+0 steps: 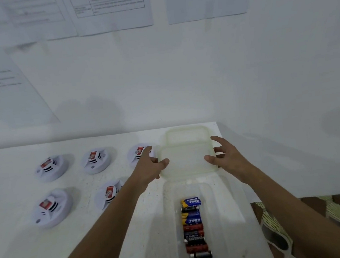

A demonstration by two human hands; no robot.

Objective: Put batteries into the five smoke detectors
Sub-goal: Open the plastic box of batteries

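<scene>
Five white round smoke detectors lie on the white table in two rows: three at the back (50,167) (96,160) (139,153) and two in front (51,207) (109,195). My left hand and forearm partly cover the back right and front right ones. A translucent plastic box (225,207) in front of me holds several batteries (193,229) in a line. Its lid (185,156) lies just beyond the box. My left hand (151,165) is at the lid's left edge and my right hand (225,154) at its right edge. Their fingers are spread and the thumbs touch the lid.
The table (82,243) ends just right of the box, where a patterned cloth (300,220) shows below. A white wall with printed sheets (110,9) rises directly behind the table.
</scene>
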